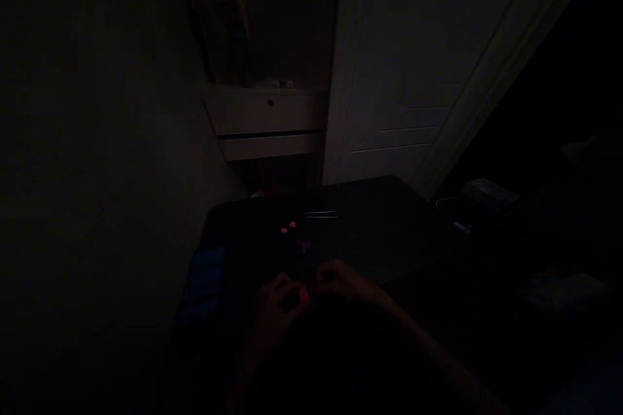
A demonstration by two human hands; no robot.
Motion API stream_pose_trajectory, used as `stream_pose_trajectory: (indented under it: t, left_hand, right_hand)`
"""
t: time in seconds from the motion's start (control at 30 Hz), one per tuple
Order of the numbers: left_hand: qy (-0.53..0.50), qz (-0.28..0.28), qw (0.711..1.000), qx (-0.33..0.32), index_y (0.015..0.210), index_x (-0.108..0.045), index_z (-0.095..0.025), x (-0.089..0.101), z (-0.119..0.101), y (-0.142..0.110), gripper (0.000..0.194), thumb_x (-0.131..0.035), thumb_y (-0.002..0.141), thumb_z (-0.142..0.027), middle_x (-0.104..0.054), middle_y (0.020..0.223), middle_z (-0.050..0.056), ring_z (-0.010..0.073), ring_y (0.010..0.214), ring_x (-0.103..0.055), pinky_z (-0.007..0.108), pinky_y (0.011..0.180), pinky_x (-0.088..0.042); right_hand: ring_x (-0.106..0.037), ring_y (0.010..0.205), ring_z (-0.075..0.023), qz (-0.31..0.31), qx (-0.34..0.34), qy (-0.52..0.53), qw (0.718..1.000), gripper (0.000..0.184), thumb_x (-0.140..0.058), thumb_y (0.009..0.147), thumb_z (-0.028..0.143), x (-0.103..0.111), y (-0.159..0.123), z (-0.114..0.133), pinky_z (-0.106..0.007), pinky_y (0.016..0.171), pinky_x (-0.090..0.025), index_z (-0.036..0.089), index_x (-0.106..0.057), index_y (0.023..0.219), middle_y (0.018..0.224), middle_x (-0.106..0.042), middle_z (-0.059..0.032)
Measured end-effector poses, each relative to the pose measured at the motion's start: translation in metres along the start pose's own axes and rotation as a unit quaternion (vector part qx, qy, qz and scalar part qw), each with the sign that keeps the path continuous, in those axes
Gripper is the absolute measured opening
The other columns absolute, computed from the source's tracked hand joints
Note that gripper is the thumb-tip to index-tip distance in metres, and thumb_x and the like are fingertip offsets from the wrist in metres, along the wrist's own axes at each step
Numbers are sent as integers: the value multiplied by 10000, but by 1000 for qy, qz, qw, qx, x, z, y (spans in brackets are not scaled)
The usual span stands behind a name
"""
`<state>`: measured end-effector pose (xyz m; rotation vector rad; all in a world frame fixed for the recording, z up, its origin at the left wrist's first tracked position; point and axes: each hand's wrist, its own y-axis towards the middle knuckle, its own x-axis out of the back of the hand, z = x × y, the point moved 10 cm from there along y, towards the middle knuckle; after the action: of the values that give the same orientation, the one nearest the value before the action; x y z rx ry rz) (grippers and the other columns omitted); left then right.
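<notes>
In very dim light, my left hand (273, 311) pinches a small bright red-orange piece (304, 296) between thumb and fingertips. Close beside it on the right is my right hand (342, 279), its fingers closed in a pinch. Something dark red may sit at its fingertips, but I cannot make it out. Beyond both hands, a small purple cluster (302, 246) lies on the dark table (384, 220). Farther back are two small orange-red round pieces (293, 225). To their right lies a pair of thin pale sticks (321, 214), roughly parallel.
A flat blue object (204, 275) lies at the table's left edge. Behind the table stand a drawer unit (292, 113) and a pale panelled door (389, 78). A book-like item (219, 26) leans above the drawer. At right is a pale box (490, 193).
</notes>
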<state>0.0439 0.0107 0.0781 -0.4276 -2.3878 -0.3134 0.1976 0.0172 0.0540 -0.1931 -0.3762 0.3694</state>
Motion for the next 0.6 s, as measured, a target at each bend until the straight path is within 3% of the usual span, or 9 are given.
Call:
stream_pose_trajectory:
  t: [0.27,0.6]
  left_hand:
    - [10,-6,1000,-13,969,-833,-298,0,0,0,168,-745,863,-395,-721,935,12,207,881,-707,301,787,-527]
    - [17,2,1000,-14,995,-839,-297,1,-3,1,198,-746,861,-411,-730,960,22,218,909,-704,305,800,-530]
  right_hand:
    - [-421,605,-95,38,0,-17,999,255,-772,797,363,-4,-1,-1,-224,558,-307,149,-665,709,623,-525,63]
    - [-435,611,-95,58,3,-25,998,203,-762,794,309,-6,-1,1,-216,559,-307,151,-662,714,628,-530,65]
